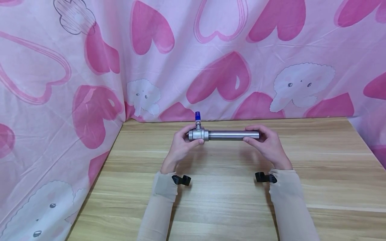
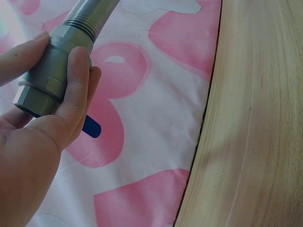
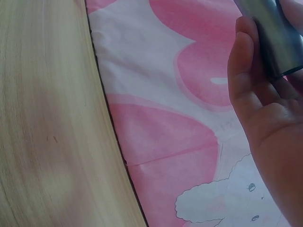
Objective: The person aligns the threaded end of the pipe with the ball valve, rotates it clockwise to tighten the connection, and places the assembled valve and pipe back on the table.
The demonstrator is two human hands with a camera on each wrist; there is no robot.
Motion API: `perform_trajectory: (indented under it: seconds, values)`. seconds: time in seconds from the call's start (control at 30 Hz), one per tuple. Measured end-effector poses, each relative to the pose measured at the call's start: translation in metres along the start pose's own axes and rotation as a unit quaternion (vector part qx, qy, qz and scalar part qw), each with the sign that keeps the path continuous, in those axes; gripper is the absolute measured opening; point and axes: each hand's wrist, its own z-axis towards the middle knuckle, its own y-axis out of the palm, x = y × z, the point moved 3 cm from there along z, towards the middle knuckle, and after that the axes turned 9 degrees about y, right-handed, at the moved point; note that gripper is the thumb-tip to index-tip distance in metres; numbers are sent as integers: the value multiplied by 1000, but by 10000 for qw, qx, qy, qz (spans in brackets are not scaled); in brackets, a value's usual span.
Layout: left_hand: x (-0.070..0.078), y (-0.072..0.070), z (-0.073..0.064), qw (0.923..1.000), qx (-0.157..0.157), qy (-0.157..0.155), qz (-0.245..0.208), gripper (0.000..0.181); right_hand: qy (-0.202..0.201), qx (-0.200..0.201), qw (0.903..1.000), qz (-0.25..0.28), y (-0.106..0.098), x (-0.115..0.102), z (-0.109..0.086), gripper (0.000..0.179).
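A silver ball valve with a blue-tipped lever is held by my left hand, thumb in front and fingers behind. In the left wrist view, my left hand curls round the valve body, and a few thread turns show where the pipe enters it. The straight steel pipe runs level to the right from the valve. My right hand grips its far end between thumb and fingers. In the right wrist view, the pipe's end lies within my right hand.
Below the hands spreads a wood-grain table. A pink heart-print cloth hangs along its back edge and left side. Black straps with small mounts sit at both wrists over pale sleeves.
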Motion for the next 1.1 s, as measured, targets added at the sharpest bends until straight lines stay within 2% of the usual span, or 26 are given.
perform_trajectory:
  seconds: [0.67, 1.1]
  values:
    - [-1, 0, 0, 9999, 13, -124, 51, 62, 241, -16, 9993, -296, 0, 1, 0, 34]
    - [1, 2, 0, 9999, 75, -116, -68, 62, 54, -172, 9998, 99, -5, -3, -2, 47]
